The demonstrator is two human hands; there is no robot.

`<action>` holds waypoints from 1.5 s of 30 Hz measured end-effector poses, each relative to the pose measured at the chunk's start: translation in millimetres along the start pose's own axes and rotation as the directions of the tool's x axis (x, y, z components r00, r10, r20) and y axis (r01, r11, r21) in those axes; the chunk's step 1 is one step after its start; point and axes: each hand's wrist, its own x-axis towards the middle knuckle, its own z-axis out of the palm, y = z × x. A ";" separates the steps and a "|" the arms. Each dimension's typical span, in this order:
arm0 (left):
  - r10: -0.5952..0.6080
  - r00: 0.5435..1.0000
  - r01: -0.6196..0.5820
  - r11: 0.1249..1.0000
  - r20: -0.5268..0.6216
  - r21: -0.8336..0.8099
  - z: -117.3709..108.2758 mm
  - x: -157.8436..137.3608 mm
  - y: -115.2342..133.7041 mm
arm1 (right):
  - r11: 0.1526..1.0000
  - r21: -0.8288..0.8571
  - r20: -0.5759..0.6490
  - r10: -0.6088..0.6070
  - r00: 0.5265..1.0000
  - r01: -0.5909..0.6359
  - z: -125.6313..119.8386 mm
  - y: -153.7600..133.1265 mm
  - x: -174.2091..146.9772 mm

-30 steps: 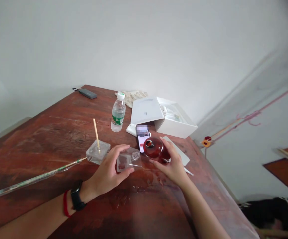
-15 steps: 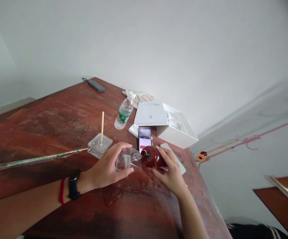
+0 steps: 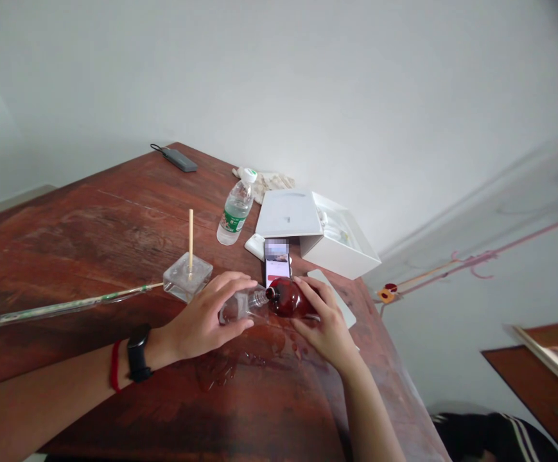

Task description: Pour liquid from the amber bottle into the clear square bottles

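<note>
Above the middle of the wooden table, my left hand (image 3: pixel 206 321) is closed around a clear plastic bottle (image 3: pixel 236 307), whose threaded neck points right. My right hand (image 3: pixel 325 324) grips a glossy dark red-brown bottle (image 3: pixel 291 298) lying over, its mouth facing left. The two mouths meet or nearly meet; whether they touch I cannot tell. Any flow between them is too small to make out. Wet patches (image 3: pixel 218 375) of liquid lie on the wood below both hands. Just behind the red-brown bottle is a phone (image 3: pixel 277 263) with its screen lit.
A clear square block (image 3: pixel 182 277) with an upright wooden stick (image 3: pixel 191 237) stands left. Behind are a labelled water bottle (image 3: pixel 234 215), an open white box (image 3: pixel 346 253), a cloth (image 3: pixel 271 181) and a grey device (image 3: pixel 180 159). A wrapped stick (image 3: pixel 76 305) lies leftmost; a flat pale object (image 3: pixel 339 301) lies right.
The view has shifted slightly, so everything sits a little higher and further left. Both hands keep their holds, and the bottle mouths appear slightly closer together.
</note>
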 end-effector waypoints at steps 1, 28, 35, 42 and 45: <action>0.004 1.000 -0.004 1.000 0.001 0.005 0.1 -0.3 -0.6 | 1.000 0.003 0.002 0.006 1.000 -0.006 0.0 -0.5 0.1; -0.055 0.998 0.053 0.997 0.027 0.051 0.3 2.9 -2.7 | 0.996 0.027 0.032 0.087 0.996 -0.088 8.3 -1.8 -0.6; -0.052 0.997 0.049 0.998 0.057 0.043 -1.3 3.2 -2.0 | 0.996 0.008 0.055 0.087 0.995 -0.087 7.5 3.2 -0.4; -0.047 0.998 0.046 0.999 0.042 0.014 -2.0 6.3 -3.3 | 0.998 -0.023 0.065 0.054 0.996 -0.053 7.4 5.4 1.6; -0.045 0.998 0.045 0.999 0.039 0.005 -2.7 7.4 -4.8 | 0.998 -0.046 0.058 0.034 0.998 -0.031 5.8 2.5 4.2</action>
